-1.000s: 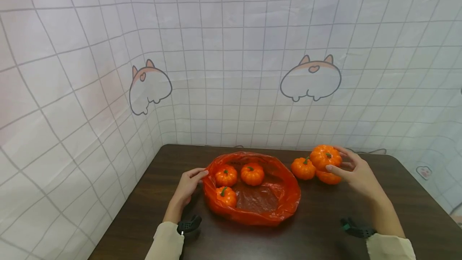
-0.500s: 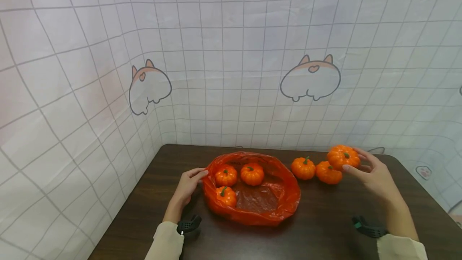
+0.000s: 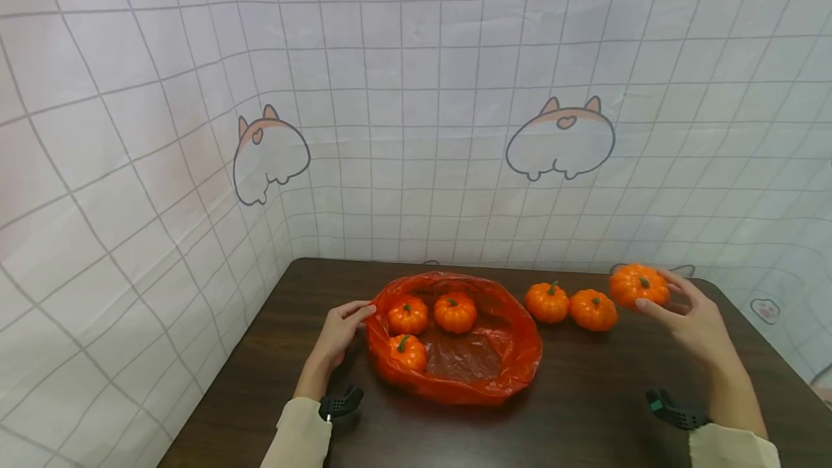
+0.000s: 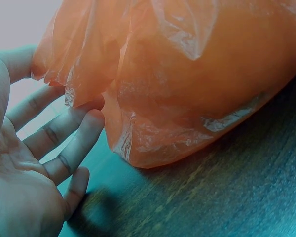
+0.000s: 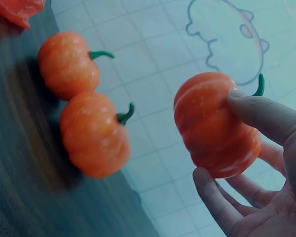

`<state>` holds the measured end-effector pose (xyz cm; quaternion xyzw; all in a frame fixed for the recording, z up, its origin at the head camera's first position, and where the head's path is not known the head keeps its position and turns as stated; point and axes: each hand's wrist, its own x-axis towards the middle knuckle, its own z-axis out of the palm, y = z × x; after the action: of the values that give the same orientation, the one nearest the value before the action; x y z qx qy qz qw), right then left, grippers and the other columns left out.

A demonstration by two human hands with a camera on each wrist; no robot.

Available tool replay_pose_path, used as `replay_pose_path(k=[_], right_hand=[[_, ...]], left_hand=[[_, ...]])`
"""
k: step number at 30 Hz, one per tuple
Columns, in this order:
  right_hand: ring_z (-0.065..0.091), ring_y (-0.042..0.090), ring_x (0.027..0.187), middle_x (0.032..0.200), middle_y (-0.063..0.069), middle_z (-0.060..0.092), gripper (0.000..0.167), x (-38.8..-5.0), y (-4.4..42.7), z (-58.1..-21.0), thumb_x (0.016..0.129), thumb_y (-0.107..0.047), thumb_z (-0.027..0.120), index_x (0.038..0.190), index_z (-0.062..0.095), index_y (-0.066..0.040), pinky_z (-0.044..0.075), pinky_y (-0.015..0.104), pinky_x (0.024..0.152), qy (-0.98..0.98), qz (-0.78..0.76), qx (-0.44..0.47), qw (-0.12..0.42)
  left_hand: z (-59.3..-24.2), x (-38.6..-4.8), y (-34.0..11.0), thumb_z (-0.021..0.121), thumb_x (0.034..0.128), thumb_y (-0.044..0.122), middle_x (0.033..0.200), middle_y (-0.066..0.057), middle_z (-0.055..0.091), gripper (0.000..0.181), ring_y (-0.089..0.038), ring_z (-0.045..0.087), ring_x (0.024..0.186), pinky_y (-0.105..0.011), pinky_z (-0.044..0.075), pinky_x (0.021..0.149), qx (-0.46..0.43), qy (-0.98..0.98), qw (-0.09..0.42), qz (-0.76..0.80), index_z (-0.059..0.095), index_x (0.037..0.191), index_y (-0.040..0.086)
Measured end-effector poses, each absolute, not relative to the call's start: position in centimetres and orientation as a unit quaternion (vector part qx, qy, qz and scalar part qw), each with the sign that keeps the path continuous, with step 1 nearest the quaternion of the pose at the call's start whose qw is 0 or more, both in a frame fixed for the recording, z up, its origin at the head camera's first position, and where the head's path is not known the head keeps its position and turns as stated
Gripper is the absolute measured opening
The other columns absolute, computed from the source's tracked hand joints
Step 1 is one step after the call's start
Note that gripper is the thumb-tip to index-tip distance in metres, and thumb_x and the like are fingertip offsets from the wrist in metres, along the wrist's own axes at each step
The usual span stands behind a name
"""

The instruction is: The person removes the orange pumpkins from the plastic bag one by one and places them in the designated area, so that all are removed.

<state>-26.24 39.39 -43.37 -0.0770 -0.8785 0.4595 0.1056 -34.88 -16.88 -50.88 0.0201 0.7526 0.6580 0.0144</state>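
My right hand (image 3: 698,323) holds a small orange pumpkin (image 3: 639,286) above the table, thumb on one side and fingers on the other. Its green stem (image 5: 259,85) shows beside the thumb in the right wrist view. Two more pumpkins sit on the table to its left: a near one (image 3: 593,310) and one beside the bag (image 3: 547,302). At the left, my left hand (image 3: 338,334) pinches the rim of a red plastic bag (image 3: 455,390) between thumb and fingers. Inside the open bag lie three pumpkins, one (image 3: 455,312) at the back and two along the left.
The dark wooden table (image 3: 585,396) ends at the back against a white grid-patterned cloth (image 3: 416,186) with cartoon animal drawings. A thin dark loop (image 3: 682,269) shows at the table's back right edge. Both wrists wear a black device (image 3: 341,403).
My right hand has moved right with its pumpkin, from over the near pumpkin to its right side, uncovering it. The left hand and the bag have stayed in place.
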Motion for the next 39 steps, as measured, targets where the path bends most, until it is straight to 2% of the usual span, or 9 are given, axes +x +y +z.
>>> replay_pose_path(k=[5, 15, 20, 24, 31, 39], right_hand=[[0.034, 0.061, 0.135, 0.162, 0.038, 0.015, 0.090, -26.3, 40.1, -44.3, 0.098, -0.047, 0.065, 0.164, 0.015, -0.011, 0.040, 0.077, 0.097, -0.870, 0.474, -0.084, 0.107], [0.034, 0.062, 0.133, 0.160, 0.042, 0.016, 0.091, -26.9, 41.4, -47.0, 0.099, -0.047, 0.063, 0.162, 0.015, -0.002, 0.038, 0.076, 0.099, -0.869, 0.469, -0.115, 0.109], [0.034, 0.062, 0.134, 0.158, 0.043, 0.018, 0.092, -27.2, 42.1, -48.3, 0.099, -0.048, 0.063, 0.162, 0.014, -0.001, 0.037, 0.074, 0.101, -0.864, 0.476, -0.129, 0.099], [0.028, 0.062, 0.139, 0.160, 0.042, 0.015, 0.093, -27.7, 42.4, -48.9, 0.100, -0.050, 0.061, 0.163, 0.011, -0.004, 0.035, 0.074, 0.105, -0.862, 0.476, -0.150, 0.085], [0.018, 0.062, 0.144, 0.161, 0.041, 0.013, 0.092, -28.1, 42.5, -49.7, 0.101, -0.047, 0.059, 0.162, 0.009, 0.000, 0.028, 0.074, 0.111, -0.866, 0.469, -0.164, 0.063], [0.018, 0.061, 0.145, 0.160, 0.041, 0.014, 0.091, -28.2, 42.3, -50.0, 0.103, -0.046, 0.055, 0.161, 0.006, 0.004, 0.025, 0.072, 0.113, -0.870, 0.463, -0.165, 0.045]], left_hand=[[-50.9, -34.9, -16.8, 0.068, 0.0985, 0.032, 0.122, -0.010, 0.071, 0.039, -0.018, 0.068, 0.090, -0.044, 0.053, 0.100, 0.021, 0.751, 0.013, 0.659, 0.071, 0.127, 0.005], [-51.0, -34.9, -16.9, 0.068, 0.0990, 0.033, 0.124, -0.010, 0.070, 0.040, -0.017, 0.065, 0.090, -0.048, 0.052, 0.099, 0.022, 0.756, 0.009, 0.654, 0.070, 0.127, 0.003], [-50.9, -34.8, -16.9, 0.069, 0.0984, 0.032, 0.123, -0.010, 0.070, 0.039, -0.018, 0.065, 0.090, -0.045, 0.052, 0.098, 0.019, 0.752, 0.011, 0.659, 0.071, 0.126, 0.004], [-51.0, -34.9, -16.9, 0.069, 0.0983, 0.031, 0.120, -0.009, 0.071, 0.037, -0.018, 0.065, 0.089, -0.042, 0.053, 0.096, 0.016, 0.748, 0.009, 0.664, 0.072, 0.125, 0.005], [-50.9, -34.9, -16.9, 0.070, 0.0976, 0.029, 0.115, -0.006, 0.072, 0.035, -0.019, 0.065, 0.087, -0.030, 0.054, 0.086, 0.017, 0.743, 0.005, 0.670, 0.073, 0.123, 0.004], [-51.0, -35.0, -16.8, 0.071, 0.0969, 0.026, 0.112, -0.006, 0.073, 0.034, -0.019, 0.066, 0.087, -0.030, 0.054, 0.084, 0.013, 0.737, 0.005, 0.676, 0.073, 0.122, 0.004]])
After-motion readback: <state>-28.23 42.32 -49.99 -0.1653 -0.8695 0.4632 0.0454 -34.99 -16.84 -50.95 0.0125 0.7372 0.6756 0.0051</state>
